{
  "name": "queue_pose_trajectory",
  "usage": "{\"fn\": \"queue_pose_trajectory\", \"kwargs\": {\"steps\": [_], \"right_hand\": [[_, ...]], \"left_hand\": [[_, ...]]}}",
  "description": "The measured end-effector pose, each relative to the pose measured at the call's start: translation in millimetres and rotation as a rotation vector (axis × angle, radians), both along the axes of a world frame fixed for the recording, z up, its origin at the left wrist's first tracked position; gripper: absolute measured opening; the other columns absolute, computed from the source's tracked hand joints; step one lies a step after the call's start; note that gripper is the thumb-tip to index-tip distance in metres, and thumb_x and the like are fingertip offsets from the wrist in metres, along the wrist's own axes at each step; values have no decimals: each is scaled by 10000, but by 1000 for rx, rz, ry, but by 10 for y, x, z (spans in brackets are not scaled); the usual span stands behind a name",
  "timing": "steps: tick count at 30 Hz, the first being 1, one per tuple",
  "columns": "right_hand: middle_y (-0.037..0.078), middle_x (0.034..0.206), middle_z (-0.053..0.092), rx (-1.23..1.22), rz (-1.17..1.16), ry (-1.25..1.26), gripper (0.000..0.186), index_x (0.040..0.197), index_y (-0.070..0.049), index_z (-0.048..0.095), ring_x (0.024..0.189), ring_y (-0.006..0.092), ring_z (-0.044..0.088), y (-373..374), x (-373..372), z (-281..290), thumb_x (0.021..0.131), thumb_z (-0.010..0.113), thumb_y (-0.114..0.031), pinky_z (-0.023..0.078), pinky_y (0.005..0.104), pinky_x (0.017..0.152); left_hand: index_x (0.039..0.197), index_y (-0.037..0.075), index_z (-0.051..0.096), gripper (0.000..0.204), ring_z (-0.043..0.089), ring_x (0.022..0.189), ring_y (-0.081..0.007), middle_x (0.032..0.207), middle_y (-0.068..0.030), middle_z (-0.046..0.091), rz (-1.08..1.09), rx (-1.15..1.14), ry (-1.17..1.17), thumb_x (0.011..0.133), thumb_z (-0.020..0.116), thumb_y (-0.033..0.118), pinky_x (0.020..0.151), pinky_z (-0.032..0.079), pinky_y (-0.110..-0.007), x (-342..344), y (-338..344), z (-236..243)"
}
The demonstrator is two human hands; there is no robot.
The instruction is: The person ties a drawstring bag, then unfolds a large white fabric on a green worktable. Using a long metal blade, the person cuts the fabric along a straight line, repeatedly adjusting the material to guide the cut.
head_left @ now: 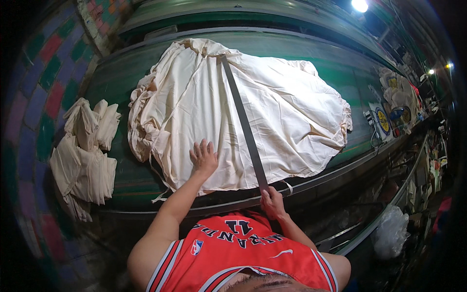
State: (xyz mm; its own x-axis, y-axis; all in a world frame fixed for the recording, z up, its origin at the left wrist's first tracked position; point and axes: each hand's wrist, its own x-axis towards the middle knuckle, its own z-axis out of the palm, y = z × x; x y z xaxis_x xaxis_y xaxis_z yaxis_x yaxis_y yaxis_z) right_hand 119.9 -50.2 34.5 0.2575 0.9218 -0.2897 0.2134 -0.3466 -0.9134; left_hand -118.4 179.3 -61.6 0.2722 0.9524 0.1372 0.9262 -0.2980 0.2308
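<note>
We find bare green table (121,78) open to the left of the cream cloth (282,117), up to the pile of folded cloths (85,155), while the long dark ruler (243,121) bars the cloth's middle.

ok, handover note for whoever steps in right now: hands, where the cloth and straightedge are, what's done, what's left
Left hand: open, palm flat on the cream cloth, near its front edge.
Right hand: shut on the near end of the long dark straightedge, at the table's front edge.
The cloth is spread over the green table, still wrinkled and bunched along its left side. The straightedge lies on it diagonally, from the far edge to the near edge.
Folded cream pieces sit piled at the table's left end.
Done: cloth laid out, straightedge placed.
Left: no line or cut shows along the straightedge; left side probably needs smoothing.
</note>
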Motion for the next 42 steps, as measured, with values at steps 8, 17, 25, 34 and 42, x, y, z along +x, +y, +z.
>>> {"fn": "queue_pose_trajectory", "kwargs": {"steps": [8,17,25,34,42], "right_hand": [[50,601,586,0,-29,66,265,901,-4,555,470,120,548,418,40,-98,1034,519,-230,451,311,437],[61,668,555,30,-25,221,251,899,-33,488,500,136,552,1437,124,-37,1043,496,-239,453,305,425],[83,673,589,53,3,273,269,876,-17,478,482,160,586,2250,170,-6,1044,485,-228,474,318,412],[82,658,593,-38,-21,50,270,898,1,513,474,159,565,1611,324,-224,1032,514,-233,445,323,398],[65,631,582,3,-43,-33,259,895,-13,524,461,130,553,1009,575,-142,1041,508,-227,430,303,397]], "left_hand": [[1432,98,480,592,239,1422,-492,1542,-165,328,64,105,18,923,558,390,1089,170,-711,-56,-78,-71],[1432,102,481,576,222,1433,-480,1545,-158,327,23,66,-24,935,539,387,1104,159,-704,154,-118,5],[1435,111,474,575,241,1425,-455,1539,-146,333,52,74,-6,925,557,363,1113,168,-674,217,-124,84],[1412,109,502,566,218,1438,-461,1539,-144,340,44,82,-46,913,571,367,1112,148,-686,263,41,15],[1428,114,483,570,225,1437,-453,1535,-146,341,73,36,1,920,566,361,1109,157,-676,220,20,83]]}}
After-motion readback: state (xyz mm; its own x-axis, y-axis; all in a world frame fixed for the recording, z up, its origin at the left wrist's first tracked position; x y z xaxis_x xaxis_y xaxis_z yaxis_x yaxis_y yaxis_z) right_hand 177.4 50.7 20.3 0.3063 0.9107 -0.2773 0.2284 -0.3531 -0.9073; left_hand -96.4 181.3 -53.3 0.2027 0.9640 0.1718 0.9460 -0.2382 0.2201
